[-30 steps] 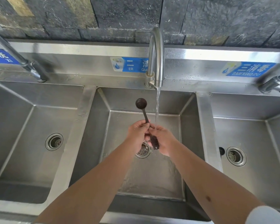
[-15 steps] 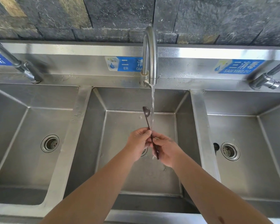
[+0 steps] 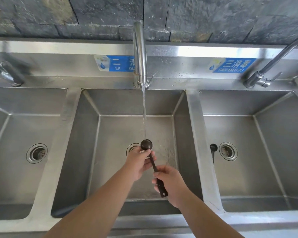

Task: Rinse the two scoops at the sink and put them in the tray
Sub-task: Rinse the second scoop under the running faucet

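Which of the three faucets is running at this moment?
The middle faucet, above the center basin: a stream falls from its spout onto the bowl of the brown scoop. The left faucet and right faucet show no water.

- Both my bare forearms reach forward from the bottom edge and draw together toward the middle, the left one coming up from lower left, the right one from lower right.
- My left hand (image 3: 139,162) is the farther one, back of the hand up, fingers curled inward with the thumb and fingertips pinched on the dark scoop (image 3: 152,164) just under its bowl.
- My right hand (image 3: 170,183) sits nearer and lower, fingers wrapped round the handle's end, wrist bent slightly down.
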A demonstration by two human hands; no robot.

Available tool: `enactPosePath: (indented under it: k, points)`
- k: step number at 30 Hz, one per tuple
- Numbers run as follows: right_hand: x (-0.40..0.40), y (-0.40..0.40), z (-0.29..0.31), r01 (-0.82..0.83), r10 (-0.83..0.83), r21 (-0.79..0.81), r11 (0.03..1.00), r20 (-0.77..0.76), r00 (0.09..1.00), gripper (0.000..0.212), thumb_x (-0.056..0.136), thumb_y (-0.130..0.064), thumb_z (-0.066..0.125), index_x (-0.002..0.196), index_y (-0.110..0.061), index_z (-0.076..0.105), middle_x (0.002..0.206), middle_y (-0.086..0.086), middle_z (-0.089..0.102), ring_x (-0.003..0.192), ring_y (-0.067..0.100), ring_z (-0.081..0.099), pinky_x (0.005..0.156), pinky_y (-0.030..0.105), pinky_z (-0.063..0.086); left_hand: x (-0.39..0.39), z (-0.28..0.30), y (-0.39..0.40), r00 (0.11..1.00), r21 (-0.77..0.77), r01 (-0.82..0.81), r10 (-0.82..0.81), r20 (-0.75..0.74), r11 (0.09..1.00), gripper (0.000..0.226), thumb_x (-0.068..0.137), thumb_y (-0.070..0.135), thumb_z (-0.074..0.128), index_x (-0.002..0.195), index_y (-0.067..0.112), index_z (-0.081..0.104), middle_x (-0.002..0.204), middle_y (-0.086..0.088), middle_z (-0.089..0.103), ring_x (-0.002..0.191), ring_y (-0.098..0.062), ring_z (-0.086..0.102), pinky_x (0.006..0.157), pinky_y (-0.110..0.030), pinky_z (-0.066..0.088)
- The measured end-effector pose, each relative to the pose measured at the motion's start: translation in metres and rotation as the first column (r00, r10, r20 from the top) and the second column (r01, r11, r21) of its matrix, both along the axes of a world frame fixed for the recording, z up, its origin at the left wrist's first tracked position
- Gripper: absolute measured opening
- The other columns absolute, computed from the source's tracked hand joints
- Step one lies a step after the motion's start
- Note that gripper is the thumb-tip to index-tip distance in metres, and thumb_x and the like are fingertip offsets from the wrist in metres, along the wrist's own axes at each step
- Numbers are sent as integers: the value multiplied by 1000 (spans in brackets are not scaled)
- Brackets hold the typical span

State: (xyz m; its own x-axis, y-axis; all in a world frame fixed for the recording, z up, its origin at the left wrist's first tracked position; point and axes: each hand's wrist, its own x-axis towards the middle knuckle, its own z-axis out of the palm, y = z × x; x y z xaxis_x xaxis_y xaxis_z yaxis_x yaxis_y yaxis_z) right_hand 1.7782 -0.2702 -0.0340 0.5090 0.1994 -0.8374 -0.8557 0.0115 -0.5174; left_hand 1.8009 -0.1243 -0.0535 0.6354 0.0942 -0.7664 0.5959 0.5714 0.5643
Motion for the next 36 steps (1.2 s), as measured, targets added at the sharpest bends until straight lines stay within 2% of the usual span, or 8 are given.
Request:
enactPosePath:
  k: [5, 9, 15, 20, 26, 29, 33, 36]
  points:
    - [8, 4, -1, 59, -57, 128, 990, -19, 998, 27, 87, 14, 50, 105, 2, 67, 78, 15, 64, 60, 21, 63, 52, 32, 52, 2, -1, 3, 996, -57, -82, 84, 27, 995, 12, 94, 3, 54, 98, 11, 63, 79, -2, 75, 71, -17, 72, 57, -25, 56]
    - [41, 26, 7, 41, -49, 200, 979, 36, 998, 32, 92, 12, 48, 108, -4, 70, 84, 14, 72, 65, 19, 65, 56, 32, 52, 12, 9, 12, 997, 34, -33, 31, 74, 999, 14, 94, 3, 54, 93, 10, 67, 78, -7, 73, 62, -17, 68, 54, -26, 53]
    - [83, 61, 27, 34, -58, 291, 956, 73, 996, 39, 94, 14, 39, 125, 4, 62, 80, 16, 65, 60, 17, 62, 51, 26, 50, 31, 29, 30, 988, 81, -9, -3, 153, 997, 24, 97, 2, 47, 114, 4, 64, 61, -2, 61, 47, -9, 53, 47, -21, 47]
    - [105, 83, 36, 53, -77, 296, 954, 71, 994, 40, 95, 11, 37, 129, 4, 58, 67, 10, 60, 52, 12, 58, 44, 21, 47, 44, 40, 37, 979, 93, -70, 51, 195, 993, 30, 97, 0, 45, 122, 7, 61, 79, -8, 62, 64, -15, 51, 60, -27, 43]
    - [112, 96, 34, 153, -148, 354, 923, -42, 988, 34, 100, -1, 36, 123, -6, 61, 93, 13, 65, 72, 17, 62, 48, 23, 54, 45, 49, 46, 961, 70, -96, 74, 266, 993, 33, 98, -1, 43, 127, 1, 58, 108, -16, 66, 79, -19, 60, 64, -24, 44]
    - [104, 91, 32, 180, -174, 376, 909, -52, 983, 32, 100, 2, 37, 118, -9, 61, 90, 11, 66, 68, 17, 61, 49, 25, 51, 42, 48, 44, 965, 132, -62, 26, 261, 989, 32, 96, -2, 45, 123, 0, 62, 102, -17, 66, 75, -22, 58, 59, -26, 42]
    - [84, 71, 30, 114, -149, 239, 964, 134, 980, 38, 92, 15, 42, 116, -5, 64, 94, 13, 70, 76, 25, 68, 66, 37, 57, 37, 42, 26, 977, 173, 25, -60, 206, 985, 20, 96, 9, 52, 105, 12, 69, 89, -9, 69, 67, -17, 63, 56, -27, 46]
    - [69, 49, 27, 18, 5, -70, 997, 307, 952, 34, 87, 12, 51, 106, -11, 68, 98, 12, 74, 86, 27, 73, 79, 42, 61, 37, 35, 2, 989, 228, 60, -89, 120, 972, 13, 91, 14, 61, 86, 23, 69, 78, -3, 70, 66, -14, 64, 61, -27, 44]
